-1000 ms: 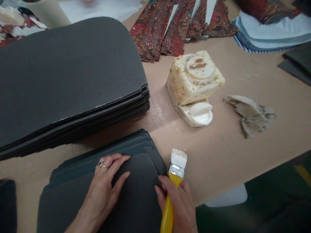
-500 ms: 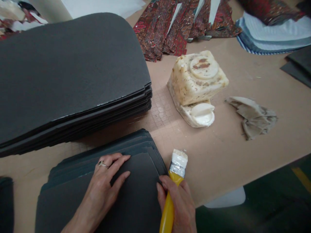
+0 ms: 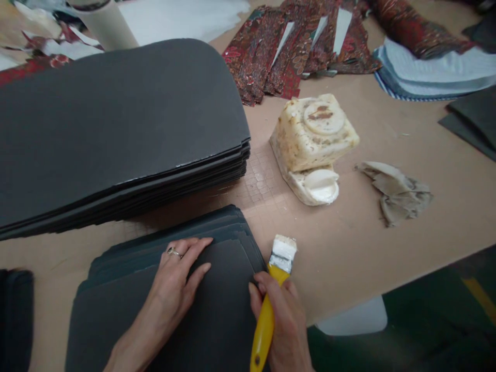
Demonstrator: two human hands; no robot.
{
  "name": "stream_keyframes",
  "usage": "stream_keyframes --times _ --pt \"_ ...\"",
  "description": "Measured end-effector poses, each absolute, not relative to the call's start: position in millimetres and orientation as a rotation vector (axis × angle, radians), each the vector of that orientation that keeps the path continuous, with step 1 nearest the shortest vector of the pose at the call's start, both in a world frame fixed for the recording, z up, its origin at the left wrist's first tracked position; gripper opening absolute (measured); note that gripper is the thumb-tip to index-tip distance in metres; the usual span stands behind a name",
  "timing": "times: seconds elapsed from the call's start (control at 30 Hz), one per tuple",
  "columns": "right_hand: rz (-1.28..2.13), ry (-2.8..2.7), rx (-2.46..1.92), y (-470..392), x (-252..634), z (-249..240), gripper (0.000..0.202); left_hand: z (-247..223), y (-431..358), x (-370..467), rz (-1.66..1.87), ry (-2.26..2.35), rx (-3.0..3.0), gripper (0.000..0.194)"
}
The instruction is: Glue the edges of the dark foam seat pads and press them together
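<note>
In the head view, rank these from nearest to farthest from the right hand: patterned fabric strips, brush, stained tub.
From the right hand:
1. Brush: held in it.
2. Stained tub: ahead, slightly right.
3. Patterned fabric strips: beyond the tub, at the far side.

The brush [image 3: 278, 273] had a yellow handle with a hole near its lower end, a metal band smeared white, and bristles thickly coated in white; it slanted bristles-up in the right hand [image 3: 285, 318]; the dark sheets [image 3: 228, 302] lay flat on the brown tabletop [image 3: 341, 258] in an unevenly fanned stack, round-cornered, under the left hand [image 3: 172, 281], the top one matte and smooth.
</note>
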State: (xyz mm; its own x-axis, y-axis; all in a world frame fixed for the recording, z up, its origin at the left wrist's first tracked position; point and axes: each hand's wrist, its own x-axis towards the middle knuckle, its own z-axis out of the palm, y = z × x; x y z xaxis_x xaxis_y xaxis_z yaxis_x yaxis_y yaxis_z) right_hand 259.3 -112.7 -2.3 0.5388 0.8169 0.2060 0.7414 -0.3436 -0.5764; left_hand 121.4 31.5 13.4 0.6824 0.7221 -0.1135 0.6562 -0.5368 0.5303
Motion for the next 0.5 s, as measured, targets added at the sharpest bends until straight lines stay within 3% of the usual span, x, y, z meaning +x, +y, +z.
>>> stream_keyframes --times 0.1,0.23,0.37,0.5 --pt "0.201 -1.339 -2.191 -116.4 262.2 -1.2 0.014 15.6 29.4 122.1 0.138 1.073 2.332 0.038" --pt "0.063 -1.459 -2.263 -117.3 276.4 14.1 0.022 15.5 27.8 121.9 0.121 1.064 2.343 0.030" --pt "-0.022 -1.511 -1.950 -102.0 269.9 17.2 0.016 20.3 25.4 121.9 0.082 1.088 2.327 0.031" --pt "0.023 -1.668 -1.753 -89.4 247.1 -12.1 0.014 32.6 12.4 114.3 0.159 1.071 2.306 0.033"
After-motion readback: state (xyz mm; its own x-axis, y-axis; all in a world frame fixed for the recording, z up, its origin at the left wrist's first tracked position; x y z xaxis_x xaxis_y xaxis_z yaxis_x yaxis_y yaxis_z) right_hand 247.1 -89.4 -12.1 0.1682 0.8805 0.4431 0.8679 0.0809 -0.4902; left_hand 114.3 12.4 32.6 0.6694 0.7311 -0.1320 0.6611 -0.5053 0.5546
